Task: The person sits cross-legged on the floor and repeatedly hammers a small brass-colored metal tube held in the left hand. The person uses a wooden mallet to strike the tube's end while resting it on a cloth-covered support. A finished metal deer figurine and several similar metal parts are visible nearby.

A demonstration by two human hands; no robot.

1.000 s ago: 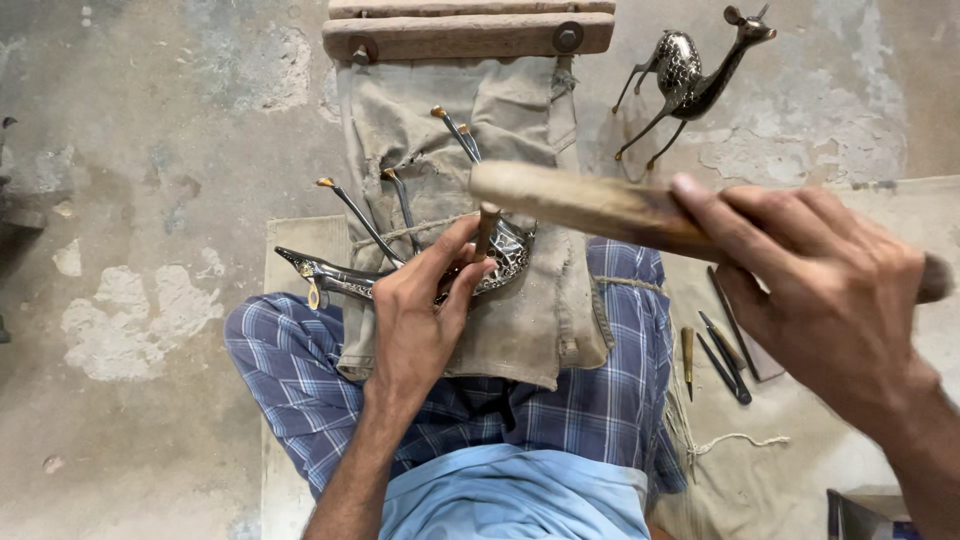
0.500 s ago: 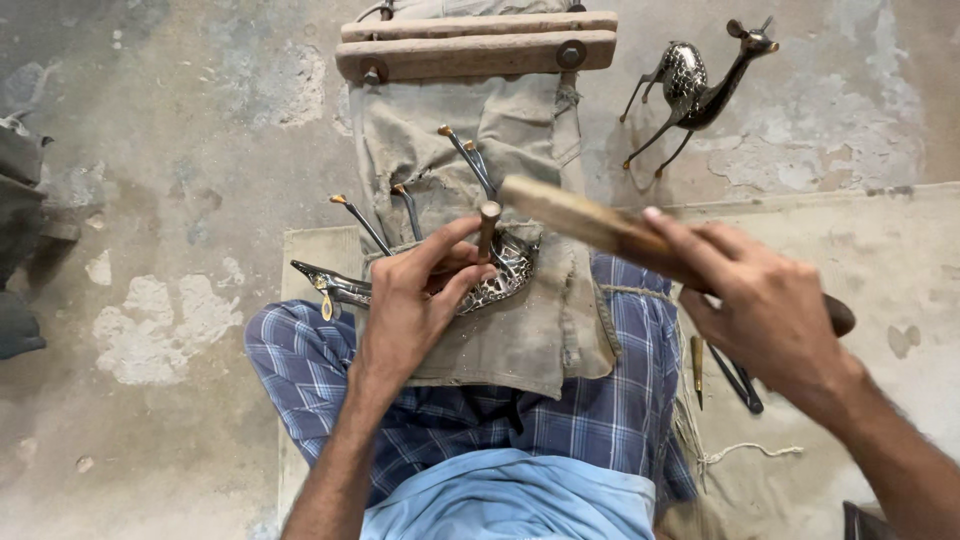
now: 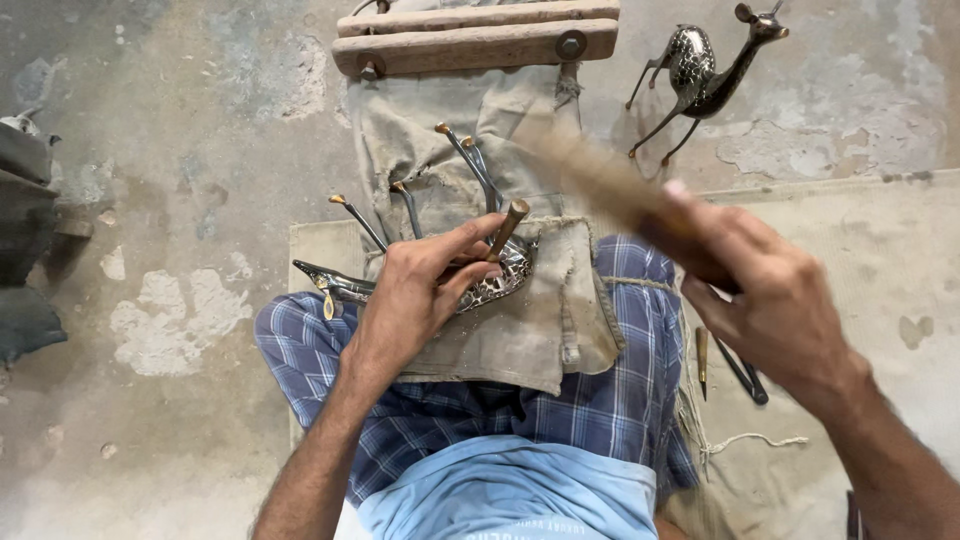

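1. Covering most of the view, a stained, patchy grey concrete floor (image 3: 150, 180), with a pale woven mat (image 3: 880, 260) spread on it under the seated person.
2. Blue-and-white checked cloth (image 3: 600, 410) over the person's lap and legs.
3. Worn beige canvas apron (image 3: 540, 320), hung from a brown wooden clamp bar with metal bolts (image 3: 470, 38) and draped down onto the lap.
4. Right hand (image 3: 775, 300), fingers closed around a blurred brown wooden mallet (image 3: 590, 175), raised above and to the right of the lap.
5. Left hand (image 3: 420, 290), fingers pinched shut on a short wooden-topped metal punch (image 3: 507, 228), held tilted with its tip on the workpiece.
6. Dark engraved metal animal figure lying on its side (image 3: 500, 280) on the apron, thin brass-tipped legs pointing up and away, its narrow end reaching left past the wrist.
7. Finished dark-and-silver metal deer figurine (image 3: 700, 75), standing upright on the floor, well apart at upper right.
8. Small loose hand tools (image 3: 740, 375) on the mat just beside the right thigh; their kinds cannot be told.
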